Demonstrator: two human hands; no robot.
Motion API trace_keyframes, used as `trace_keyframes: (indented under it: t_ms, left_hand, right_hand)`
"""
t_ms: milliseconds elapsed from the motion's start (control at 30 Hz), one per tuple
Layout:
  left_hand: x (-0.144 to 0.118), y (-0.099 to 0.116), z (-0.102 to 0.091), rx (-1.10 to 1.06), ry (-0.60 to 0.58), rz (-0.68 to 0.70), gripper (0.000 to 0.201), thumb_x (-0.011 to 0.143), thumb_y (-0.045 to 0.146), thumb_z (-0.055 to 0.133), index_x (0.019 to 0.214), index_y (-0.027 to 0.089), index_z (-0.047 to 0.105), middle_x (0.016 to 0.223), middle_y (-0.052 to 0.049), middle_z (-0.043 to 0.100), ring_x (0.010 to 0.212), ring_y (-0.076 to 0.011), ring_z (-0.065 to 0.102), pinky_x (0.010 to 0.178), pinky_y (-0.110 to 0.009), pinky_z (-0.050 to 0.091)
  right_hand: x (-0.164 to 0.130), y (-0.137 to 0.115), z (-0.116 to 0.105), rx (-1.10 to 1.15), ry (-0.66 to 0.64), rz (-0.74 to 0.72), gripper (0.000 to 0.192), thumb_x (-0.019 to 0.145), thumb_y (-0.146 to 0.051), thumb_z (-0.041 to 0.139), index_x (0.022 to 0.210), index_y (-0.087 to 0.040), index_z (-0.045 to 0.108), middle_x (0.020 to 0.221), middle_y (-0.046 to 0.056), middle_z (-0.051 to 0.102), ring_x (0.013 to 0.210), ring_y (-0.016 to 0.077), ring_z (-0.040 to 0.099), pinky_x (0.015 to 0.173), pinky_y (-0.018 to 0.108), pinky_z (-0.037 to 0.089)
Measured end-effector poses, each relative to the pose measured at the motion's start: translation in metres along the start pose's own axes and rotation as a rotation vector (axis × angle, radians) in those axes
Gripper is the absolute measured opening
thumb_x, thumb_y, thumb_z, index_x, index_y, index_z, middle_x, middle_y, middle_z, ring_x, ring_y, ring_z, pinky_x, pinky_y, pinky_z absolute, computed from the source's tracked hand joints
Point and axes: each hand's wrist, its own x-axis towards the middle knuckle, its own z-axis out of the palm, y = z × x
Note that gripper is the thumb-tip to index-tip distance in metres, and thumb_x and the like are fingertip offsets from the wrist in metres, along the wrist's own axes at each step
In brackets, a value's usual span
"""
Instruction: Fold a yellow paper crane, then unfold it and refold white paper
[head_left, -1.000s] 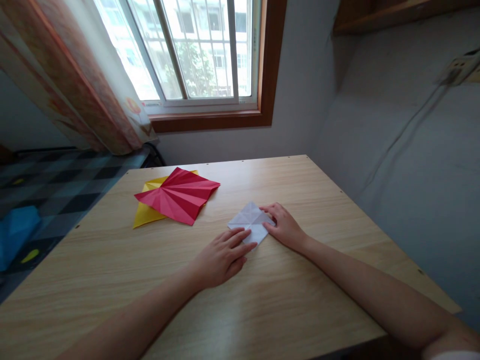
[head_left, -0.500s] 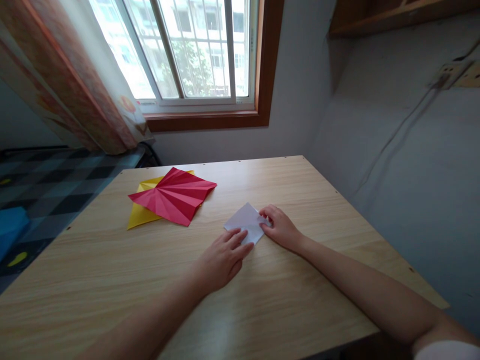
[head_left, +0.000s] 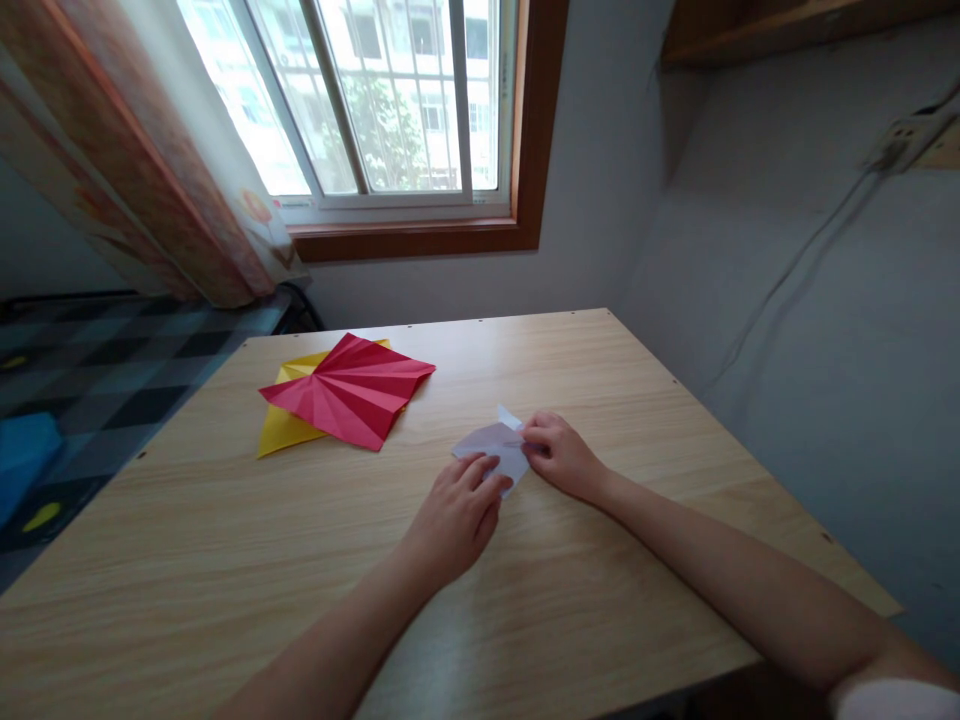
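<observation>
A small folded sheet of white paper (head_left: 487,439) lies on the wooden table between my hands, with a narrow flap standing up at its far corner. My left hand (head_left: 459,510) rests on the paper's near left part, its fingers stretched out and pressing lightly down. At the right edge my right hand (head_left: 559,455) pinches the paper between thumb and curled fingers. The paper's right corner is hidden by those fingers.
Creased red paper (head_left: 360,390) lies over yellow paper (head_left: 289,432) at the table's far left. The wooden table (head_left: 315,560) reaches toward a window (head_left: 405,120). A checked bed (head_left: 142,370) stands left, and a cable (head_left: 780,280) hangs on the right wall.
My right fingers have closed in on the paper's right edge, and a flap at its far corner now stands up. My left hand has stayed on the paper, shifting slightly right.
</observation>
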Motion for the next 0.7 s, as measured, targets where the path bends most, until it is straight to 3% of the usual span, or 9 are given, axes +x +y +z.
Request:
trace_keyframes:
  t_ms: [233, 467, 700]
  left_hand:
    - [-0.005, -0.004, 0.002, 0.007, -0.017, 0.045, 0.035, 0.095, 0.018, 0.046, 0.126, 0.02, 0.062, 0.138, -0.013, 0.057, 0.129, -0.0304, 0.049, 0.107, -0.053, 0.043]
    - [-0.001, 0.001, -0.006, -0.069, -0.051, 0.047, 0.039, 0.094, 0.015, 0.046, 0.131, 0.021, 0.058, 0.135, -0.012, 0.057, 0.126, -0.0277, 0.05, 0.109, -0.051, 0.041]
    - [-0.001, 0.003, -0.016, -0.222, 0.072, -0.043, 0.02, 0.093, 0.016, 0.048, 0.102, 0.019, 0.065, 0.108, -0.009, 0.062, 0.103, -0.0217, 0.056, 0.094, -0.039, 0.05]
  right_hand:
    - [-0.003, -0.001, 0.002, -0.053, -0.009, -0.082, 0.031, 0.08, -0.005, 0.059, 0.102, -0.021, 0.074, 0.095, 0.007, 0.066, 0.094, 0.0215, 0.056, 0.087, 0.035, 0.043]
    - [-0.008, -0.012, -0.006, -0.323, -0.179, -0.111, 0.041, 0.092, -0.013, 0.051, 0.129, -0.026, 0.063, 0.116, 0.009, 0.062, 0.106, 0.0248, 0.05, 0.094, 0.041, 0.036]
    - [-0.012, -0.018, -0.007, -0.44, -0.229, -0.124, 0.04, 0.098, -0.019, 0.043, 0.135, -0.026, 0.058, 0.124, 0.011, 0.06, 0.111, 0.0264, 0.047, 0.097, 0.041, 0.034]
